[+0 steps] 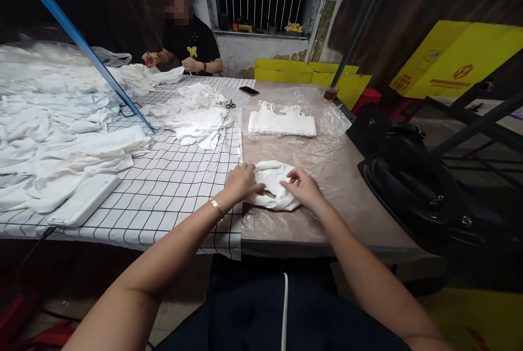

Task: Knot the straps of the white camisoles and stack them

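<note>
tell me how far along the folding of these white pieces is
Looks early. Done: one neat stack of folded white pieces on the plastic sheet. In hand: the left hand and right hand rest on one white piece near the table edge. Left: a loose pile on the checked cloth and a much bigger heap further left.

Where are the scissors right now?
In the head view, the scissors lie on the far side of the table, between the loose white garment pile on their left and the black phone on their right.
</note>
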